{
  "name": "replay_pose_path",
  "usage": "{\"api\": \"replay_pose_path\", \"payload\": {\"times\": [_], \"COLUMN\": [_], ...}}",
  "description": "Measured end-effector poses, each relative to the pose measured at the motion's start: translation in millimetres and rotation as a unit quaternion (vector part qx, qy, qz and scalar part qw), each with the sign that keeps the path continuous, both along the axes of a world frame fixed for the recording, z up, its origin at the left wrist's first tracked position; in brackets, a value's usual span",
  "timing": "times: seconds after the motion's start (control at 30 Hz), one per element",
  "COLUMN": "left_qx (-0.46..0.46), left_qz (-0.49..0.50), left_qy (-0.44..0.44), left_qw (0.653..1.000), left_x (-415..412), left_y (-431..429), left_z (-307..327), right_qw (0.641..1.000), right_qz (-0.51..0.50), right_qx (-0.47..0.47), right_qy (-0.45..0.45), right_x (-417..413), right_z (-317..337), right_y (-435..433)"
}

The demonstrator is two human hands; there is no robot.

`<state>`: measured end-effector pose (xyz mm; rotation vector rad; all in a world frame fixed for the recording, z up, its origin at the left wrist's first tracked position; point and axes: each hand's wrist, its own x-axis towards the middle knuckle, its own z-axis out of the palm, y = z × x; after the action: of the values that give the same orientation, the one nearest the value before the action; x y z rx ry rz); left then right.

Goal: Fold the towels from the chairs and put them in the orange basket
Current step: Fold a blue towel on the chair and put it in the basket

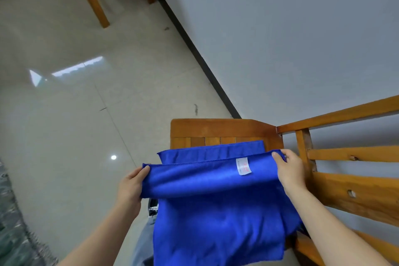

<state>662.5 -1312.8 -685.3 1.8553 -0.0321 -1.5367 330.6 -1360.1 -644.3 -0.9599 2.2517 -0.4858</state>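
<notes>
Folding in hand: blue towel [216, 183] over wooden chair seat [216, 131]; left hand [129, 188] and right hand [290, 170] each pinching a corner of its lifted edge. Next, likely: lay edge on edge squarely. Orange basket unseen.

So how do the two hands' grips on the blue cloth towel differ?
The left hand pinches the left corner of the blue cloth towel over the floor; the right hand pinches the right corner beside the wooden chair back. The white label lies near the right hand, not the left. Both hold one hemmed edge.
</notes>
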Motion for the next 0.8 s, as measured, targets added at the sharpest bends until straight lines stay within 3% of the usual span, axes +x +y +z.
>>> {"api": "replay_pose_path", "payload": {"times": [0.43,0.6,0.8], "left_qx": [0.033,0.075,0.068], "left_qz": [0.014,-0.064,-0.081], "left_qy": [-0.092,-0.044,0.009], "left_qw": [0.995,0.994,0.994], "left_x": [-25.8,-19.4,-8.0], "left_y": [-42.4,-44.8,-43.3], "left_z": [-58.2,-68.5,-69.0], "right_qw": [0.997,0.991,0.994], "right_qz": [0.056,0.068,0.051], "right_qx": [0.025,0.062,0.073], "right_qy": [0.041,0.097,0.056], "right_x": [-14.4,-11.7,-8.3], "right_z": [-69.7,-86.1,-91.9], "right_y": [-25.3,-29.9,-35.9]}}
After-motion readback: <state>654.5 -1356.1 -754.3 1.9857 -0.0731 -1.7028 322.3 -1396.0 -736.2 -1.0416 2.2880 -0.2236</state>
